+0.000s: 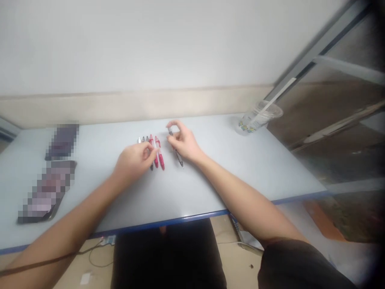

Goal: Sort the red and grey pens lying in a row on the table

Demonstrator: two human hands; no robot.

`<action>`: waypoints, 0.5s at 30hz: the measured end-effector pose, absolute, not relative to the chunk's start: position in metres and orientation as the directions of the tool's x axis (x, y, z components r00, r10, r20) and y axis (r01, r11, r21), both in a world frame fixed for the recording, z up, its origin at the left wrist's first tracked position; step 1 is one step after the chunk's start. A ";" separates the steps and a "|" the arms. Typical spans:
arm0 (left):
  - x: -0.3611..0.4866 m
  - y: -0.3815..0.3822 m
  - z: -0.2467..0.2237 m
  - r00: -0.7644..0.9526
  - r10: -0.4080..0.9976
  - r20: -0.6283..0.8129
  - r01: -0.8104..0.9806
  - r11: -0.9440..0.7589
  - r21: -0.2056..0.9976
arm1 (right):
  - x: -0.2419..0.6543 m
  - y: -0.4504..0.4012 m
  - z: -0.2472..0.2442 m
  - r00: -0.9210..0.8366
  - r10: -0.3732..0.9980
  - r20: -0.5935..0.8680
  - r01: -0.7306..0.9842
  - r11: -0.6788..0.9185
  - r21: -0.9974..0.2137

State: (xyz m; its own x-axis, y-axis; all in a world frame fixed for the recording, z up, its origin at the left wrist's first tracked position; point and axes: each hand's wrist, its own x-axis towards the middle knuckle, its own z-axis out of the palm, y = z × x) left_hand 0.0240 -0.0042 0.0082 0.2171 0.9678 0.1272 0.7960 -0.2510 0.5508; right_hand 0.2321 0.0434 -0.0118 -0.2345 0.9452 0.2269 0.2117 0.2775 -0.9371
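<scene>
My right hand (pixel 184 141) pinches a slim black pen (pixel 177 152) between thumb and fingers, with the pen's tip end sticking out below the hand. My left hand (pixel 134 160) lies curled over a row of pens, its fingertips at or on a red pen (pixel 155 152). A second red pen (pixel 161 157) lies just to the right of it. Left of these, a couple of grey-and-black pens (pixel 147 140) lie side by side, their lower parts hidden under my left hand.
A white table (pixel 264 160) with a blue front edge stands against a wall. Two flat pixelated objects (pixel 63 141) (pixel 47 192) lie at its left. A clear plastic cup (pixel 255 120) with a straw stands at the back right.
</scene>
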 end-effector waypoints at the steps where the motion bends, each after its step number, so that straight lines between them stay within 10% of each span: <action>1: 0.031 -0.003 0.011 0.215 0.974 0.076 0.843 -0.225 0.488 | 0.233 0.045 -0.013 -0.232 0.947 0.222 0.188 0.267 -0.945; 8: 0.067 0.020 0.012 0.112 0.990 -0.085 0.978 -0.095 0.186 | 0.244 0.054 -0.016 -0.227 0.965 0.129 0.095 0.154 -0.984; 15: 0.058 0.024 0.006 0.120 0.992 -0.022 0.955 -0.110 0.275 | 0.241 0.055 -0.018 -0.203 0.971 0.123 0.060 0.137 -0.989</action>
State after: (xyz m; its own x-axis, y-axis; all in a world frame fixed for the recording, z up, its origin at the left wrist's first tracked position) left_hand 0.0578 0.0238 0.0056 0.1203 0.9925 -0.0218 0.9551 -0.1097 0.2752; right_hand 0.2408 0.0553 -0.0182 -0.2030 0.9715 0.1225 0.0600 0.1372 -0.9887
